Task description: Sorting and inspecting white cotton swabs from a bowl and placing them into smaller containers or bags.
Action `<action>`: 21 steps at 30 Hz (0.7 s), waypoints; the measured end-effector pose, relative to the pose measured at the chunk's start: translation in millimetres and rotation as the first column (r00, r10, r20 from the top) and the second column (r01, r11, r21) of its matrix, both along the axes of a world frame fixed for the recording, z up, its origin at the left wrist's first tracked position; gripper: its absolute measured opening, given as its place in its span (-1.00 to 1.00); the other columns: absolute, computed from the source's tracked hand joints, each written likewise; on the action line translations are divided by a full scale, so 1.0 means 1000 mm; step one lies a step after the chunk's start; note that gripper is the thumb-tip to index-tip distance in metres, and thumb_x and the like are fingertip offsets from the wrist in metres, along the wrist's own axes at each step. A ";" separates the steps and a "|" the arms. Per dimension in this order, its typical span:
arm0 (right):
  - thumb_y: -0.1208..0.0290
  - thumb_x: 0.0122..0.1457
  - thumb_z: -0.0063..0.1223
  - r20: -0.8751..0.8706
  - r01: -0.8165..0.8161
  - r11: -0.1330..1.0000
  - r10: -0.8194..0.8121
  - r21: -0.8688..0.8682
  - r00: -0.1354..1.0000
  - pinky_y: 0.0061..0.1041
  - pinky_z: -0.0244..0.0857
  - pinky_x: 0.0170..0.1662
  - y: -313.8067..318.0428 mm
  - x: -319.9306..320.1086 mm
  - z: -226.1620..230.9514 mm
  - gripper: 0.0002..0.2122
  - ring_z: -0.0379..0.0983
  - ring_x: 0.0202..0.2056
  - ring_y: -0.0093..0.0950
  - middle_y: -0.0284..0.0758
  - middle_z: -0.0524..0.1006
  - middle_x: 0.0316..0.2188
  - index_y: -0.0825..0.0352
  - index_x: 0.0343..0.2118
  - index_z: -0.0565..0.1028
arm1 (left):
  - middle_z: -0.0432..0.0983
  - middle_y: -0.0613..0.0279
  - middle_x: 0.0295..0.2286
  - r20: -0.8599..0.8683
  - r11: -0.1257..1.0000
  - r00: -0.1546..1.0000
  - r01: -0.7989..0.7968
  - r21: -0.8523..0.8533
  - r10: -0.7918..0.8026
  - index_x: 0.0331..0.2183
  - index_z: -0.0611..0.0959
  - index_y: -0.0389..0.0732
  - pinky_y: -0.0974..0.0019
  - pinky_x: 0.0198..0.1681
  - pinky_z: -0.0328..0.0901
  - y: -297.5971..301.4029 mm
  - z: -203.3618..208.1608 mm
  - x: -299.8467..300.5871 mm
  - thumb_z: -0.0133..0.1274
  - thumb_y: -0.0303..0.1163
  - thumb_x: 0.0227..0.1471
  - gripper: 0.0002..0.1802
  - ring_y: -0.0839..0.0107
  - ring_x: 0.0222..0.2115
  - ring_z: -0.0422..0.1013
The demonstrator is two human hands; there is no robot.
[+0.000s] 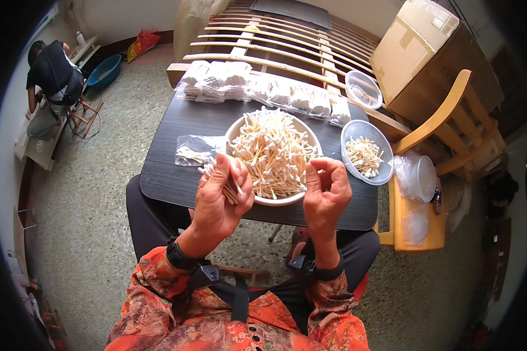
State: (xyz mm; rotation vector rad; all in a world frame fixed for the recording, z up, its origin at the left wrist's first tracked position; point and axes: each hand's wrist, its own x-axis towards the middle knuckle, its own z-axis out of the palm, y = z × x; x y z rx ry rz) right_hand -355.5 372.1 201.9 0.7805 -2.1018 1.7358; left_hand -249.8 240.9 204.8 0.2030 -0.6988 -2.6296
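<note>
Cotton swabs (233, 192), pale wooden sticks with white cotton tips: one small bundle, gripped in the curled fingers of the left hand (219, 199), tips toward the bowl. Right hand (328, 193): thumb and forefinger drawn together at the bowl's right edge; whether a swab lies between them cannot be told. One round white bowl (272, 202), heaped with loose swabs, just beyond both hands. One flat clear plastic bag (208, 142), left of the bowl, a few swabs inside. One translucent round bowl (364, 128), to the right, holding a smaller loose pile. One row of filled clear packets (219, 82), along the far edge of the dark wood-grain table (167, 137). Beyond: one slatted wooden bed frame (245, 42) and one large brown cardboard box (410, 52).

Progress, as judged: many packets appear finished; the clear bag seems only part-filled; the heaped bowl leaves plenty to pack.

Condition: loose swabs crisscrossed at all angles, bundled ones roughly parallel, tips rounded and white.
</note>
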 end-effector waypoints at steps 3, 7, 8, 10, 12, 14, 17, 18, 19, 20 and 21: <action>0.55 -0.03 0.15 -0.057 0.026 0.997 -0.022 0.073 0.998 -0.64 0.13 -0.58 0.005 -0.015 -0.002 -0.92 0.23 -0.66 -0.66 -0.39 0.38 -0.60 0.34 -0.46 0.47 | 0.22 0.33 -0.62 -0.018 1.000 1.000 -0.004 0.007 0.004 -0.48 0.39 -0.19 0.50 -0.71 0.14 -0.001 -0.001 -0.002 -0.22 -0.11 0.15 -0.65 0.51 -0.61 0.28; 0.56 -0.10 0.17 -0.123 -0.032 0.986 0.053 0.161 0.991 -0.54 0.18 -0.48 0.002 -0.014 0.002 -0.91 0.31 -0.61 -0.52 -0.35 0.43 -0.57 0.32 -0.50 0.50 | 0.23 0.32 -0.62 0.037 0.999 0.999 -0.034 0.009 0.033 -0.45 0.41 -0.21 0.52 -0.75 0.11 0.001 -0.002 -0.003 -0.20 -0.15 0.15 -0.68 0.50 -0.65 0.28; 0.55 -0.12 0.18 -0.144 -0.042 0.977 0.073 0.209 0.987 -0.49 0.19 -0.43 -0.001 -0.013 0.003 -0.91 0.34 -0.58 -0.47 -0.34 0.44 -0.55 0.31 -0.50 0.50 | 0.22 0.32 -0.63 0.025 1.000 1.000 0.008 0.022 -0.009 -0.44 0.42 -0.22 0.52 -0.77 0.09 0.000 -0.004 -0.002 -0.18 -0.17 0.14 -0.69 0.51 -0.69 0.26; 0.52 -0.13 0.18 -0.201 -0.014 0.966 0.068 0.256 0.977 -0.47 0.18 -0.39 -0.007 -0.011 0.001 -0.90 0.36 -0.53 -0.43 -0.35 0.45 -0.55 0.30 -0.50 0.51 | 0.21 0.33 -0.64 0.027 0.998 0.999 0.035 0.055 -0.037 -0.42 0.43 -0.22 0.53 -0.79 0.05 0.000 -0.006 -0.001 -0.16 -0.18 0.14 -0.71 0.53 -0.72 0.22; 0.47 -0.13 0.18 -0.269 0.035 0.944 0.057 0.327 0.962 -0.42 0.15 -0.33 -0.012 -0.008 0.002 -0.90 0.38 -0.43 -0.37 -0.35 0.45 -0.53 0.26 -0.49 0.52 | 0.13 0.39 -0.71 0.084 0.994 0.995 0.042 0.101 -0.050 -0.42 0.44 -0.22 0.55 -0.82 -0.05 0.004 -0.004 -0.001 -0.10 -0.21 0.12 -0.74 0.60 -0.79 0.11; 0.47 -0.14 0.18 -0.302 0.071 0.925 0.049 0.374 0.952 -0.42 0.14 -0.33 -0.015 -0.009 0.002 -0.90 0.38 -0.43 -0.37 -0.35 0.44 -0.52 0.26 -0.49 0.52 | 0.09 0.42 -0.73 0.113 0.998 0.992 0.040 0.057 -0.046 -0.43 0.44 -0.21 0.57 -0.82 -0.07 0.007 -0.001 0.000 -0.10 -0.20 0.11 -0.74 0.61 -0.80 0.08; 0.46 -0.15 0.18 -0.333 0.107 0.900 0.045 0.423 0.942 -0.42 0.14 -0.33 -0.017 -0.008 0.001 -0.90 0.37 -0.42 -0.37 -0.36 0.43 -0.51 0.25 -0.50 0.52 | 0.04 0.46 -0.76 0.146 0.998 0.989 0.037 -0.043 -0.030 -0.45 0.45 -0.20 0.58 -0.81 -0.10 0.009 -0.001 0.000 -0.08 -0.20 0.10 -0.74 0.64 -0.81 0.04; 0.46 -0.15 0.18 -0.332 0.106 0.897 0.048 0.429 0.942 -0.41 0.14 -0.33 -0.017 -0.008 0.001 -0.90 0.37 -0.42 -0.37 -0.36 0.43 -0.51 0.24 -0.50 0.52 | 0.03 0.47 -0.78 0.149 0.995 0.989 0.033 -0.096 -0.018 -0.45 0.46 -0.20 0.58 -0.81 -0.11 0.009 -0.001 0.000 -0.07 -0.21 0.10 -0.75 0.64 -0.82 0.03; 0.46 -0.15 0.18 -0.332 0.105 0.896 0.049 0.431 0.942 -0.41 0.14 -0.33 -0.017 -0.008 0.000 -0.90 0.37 -0.42 -0.37 -0.36 0.43 -0.51 0.24 -0.50 0.52 | 0.03 0.47 -0.78 0.149 0.995 0.989 0.033 -0.095 -0.018 -0.45 0.46 -0.20 0.58 -0.81 -0.11 0.009 -0.002 0.000 -0.07 -0.21 0.10 -0.75 0.64 -0.82 0.03; 0.49 -0.17 0.19 -0.304 0.070 0.912 0.061 0.403 0.951 -0.42 0.15 -0.35 -0.017 -0.009 0.000 -0.89 0.36 -0.43 -0.37 -0.35 0.42 -0.51 0.25 -0.50 0.52 | 0.03 0.47 -0.79 0.162 0.993 0.987 0.033 -0.110 -0.015 -0.45 0.46 -0.21 0.57 -0.81 -0.11 0.009 -0.002 0.000 -0.07 -0.23 0.10 -0.75 0.64 -0.82 0.02; 0.51 -0.19 0.20 -0.277 0.036 0.926 0.074 0.375 0.958 -0.42 0.15 -0.38 -0.017 -0.010 -0.001 -0.88 0.36 -0.44 -0.37 -0.33 0.42 -0.52 0.26 -0.51 0.52 | 0.03 0.47 -0.80 0.174 0.992 0.985 0.033 -0.125 -0.011 -0.45 0.46 -0.22 0.57 -0.81 -0.11 0.010 -0.003 0.000 -0.07 -0.24 0.10 -0.76 0.64 -0.82 0.02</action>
